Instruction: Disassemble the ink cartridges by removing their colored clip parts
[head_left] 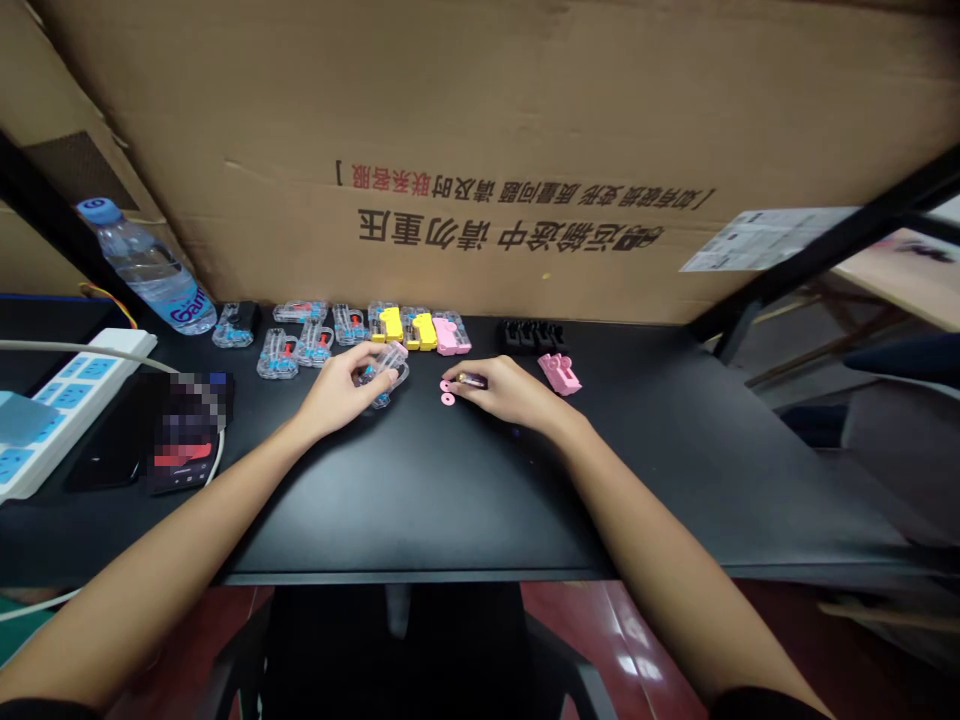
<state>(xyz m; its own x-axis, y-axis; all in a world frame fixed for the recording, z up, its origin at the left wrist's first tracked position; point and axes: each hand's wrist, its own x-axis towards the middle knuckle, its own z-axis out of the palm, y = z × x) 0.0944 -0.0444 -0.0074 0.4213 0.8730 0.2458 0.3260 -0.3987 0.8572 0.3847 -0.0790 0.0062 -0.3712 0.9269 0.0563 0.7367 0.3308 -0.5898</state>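
My left hand (341,392) is closed around a clear plastic toy body (391,375) with a loop at its side and a bit of pink at the top. Two small pink rings (448,399) lie on the black table to its right. At the upper ring are the fingertips of my right hand (499,388); whether they pinch it is unclear. A short dark stick with a gold-coloured end (472,380), its exact kind unclear, is held in that hand. A pink toy car part (559,374) lies just right of my right hand.
Several clear toy bodies (278,354) stand at the back left, beside yellow-fitted ones (388,325) and a pink-fitted one (451,334). Black parts (531,335) sit behind my right hand. A water bottle (161,275), power strip (71,395) and phone (187,440) occupy the left. Cardboard (525,120) walls the back.
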